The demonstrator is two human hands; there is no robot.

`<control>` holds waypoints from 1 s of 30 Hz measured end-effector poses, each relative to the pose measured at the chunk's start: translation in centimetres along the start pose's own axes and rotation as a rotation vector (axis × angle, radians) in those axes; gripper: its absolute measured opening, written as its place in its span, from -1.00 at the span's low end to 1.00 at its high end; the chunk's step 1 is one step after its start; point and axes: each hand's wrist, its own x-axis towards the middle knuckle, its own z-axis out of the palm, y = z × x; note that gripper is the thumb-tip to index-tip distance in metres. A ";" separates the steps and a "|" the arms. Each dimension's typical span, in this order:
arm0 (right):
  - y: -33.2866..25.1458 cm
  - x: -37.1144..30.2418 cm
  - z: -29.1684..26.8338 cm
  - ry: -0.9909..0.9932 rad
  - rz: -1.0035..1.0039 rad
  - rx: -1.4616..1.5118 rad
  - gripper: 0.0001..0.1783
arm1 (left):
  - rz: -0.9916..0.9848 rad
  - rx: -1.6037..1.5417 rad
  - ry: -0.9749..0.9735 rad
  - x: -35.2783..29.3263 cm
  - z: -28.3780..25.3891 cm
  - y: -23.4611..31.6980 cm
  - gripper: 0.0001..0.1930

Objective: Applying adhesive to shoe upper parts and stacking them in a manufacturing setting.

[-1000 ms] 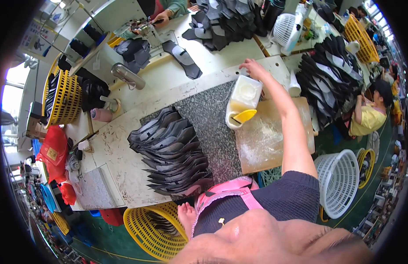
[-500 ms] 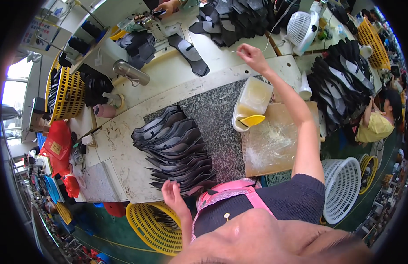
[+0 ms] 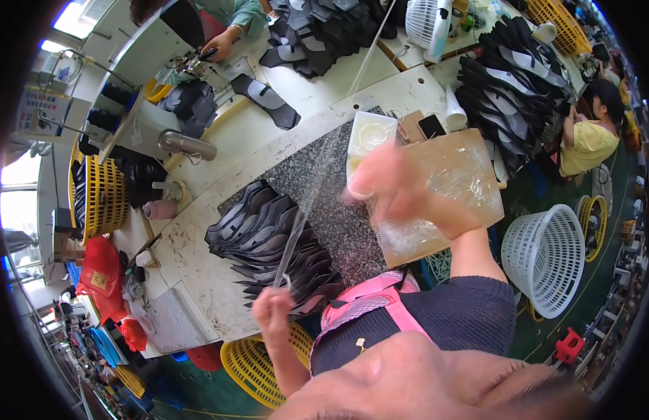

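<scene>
My left hand (image 3: 273, 311) is raised by the near end of a stack of dark shoe-upper pieces (image 3: 268, 227), its fingers closed on a thin whitish cord (image 3: 296, 234). Blurred by motion, the cord runs from that hand over the stack and up past the top of the view, with a small loop by the fingers. My right hand (image 3: 387, 185) is smeared above the near end of a white plastic tub (image 3: 373, 129) with pale contents and the edge of a brown board (image 3: 447, 189). Its fingers cannot be made out. A speckled stone slab (image 3: 349, 234) lies between stack and board.
Beyond the table, a co-worker's hand (image 3: 226, 43) is at a sewing machine (image 3: 198, 66). A phone (image 3: 431, 126) lies behind the board. Dark pieces (image 3: 517, 84) are piled at right. A white basket (image 3: 545, 262) and a yellow basket (image 3: 258, 367) stand below the table.
My right hand has come back from the far side toward me, over the tub and board. My left hand's fingers have closed, and the cord now reaches them. The whole view has shifted.
</scene>
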 end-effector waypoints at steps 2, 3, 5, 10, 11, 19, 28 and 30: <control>4.8 -4.4 -1.5 0.566 0.534 -0.093 -0.85 | 0.032 -0.100 0.235 -1.0 -1.3 -0.1 -0.63; 7.6 -5.7 -2.5 0.681 0.830 -0.055 -0.83 | 0.031 -0.108 0.221 -1.3 -2.2 -0.5 -0.63; 14.3 -12.2 -3.2 0.327 1.096 -0.340 -0.86 | 0.195 -0.281 0.384 -2.6 -4.2 -1.1 -0.64; 21.0 -21.8 0.2 -0.131 1.273 -0.649 -0.70 | 0.195 -0.145 0.428 -5.4 -7.0 -0.8 -0.64; 21.3 -22.0 0.6 -0.136 1.261 -0.639 -0.70 | 0.198 -0.091 0.517 -6.1 -7.3 -0.9 -0.64; 25.2 -24.1 0.8 -0.154 1.374 -0.573 -0.60 | 0.528 -0.426 0.879 -15.3 -16.0 -1.9 -0.69; 24.2 -23.7 1.2 0.134 1.126 -0.941 -0.76 | 0.383 -0.115 1.070 -23.8 -20.4 -3.8 -0.82; 23.7 -23.6 -1.2 0.416 0.912 -0.904 -0.76 | 0.201 0.182 1.062 -22.1 -20.1 -4.0 -0.87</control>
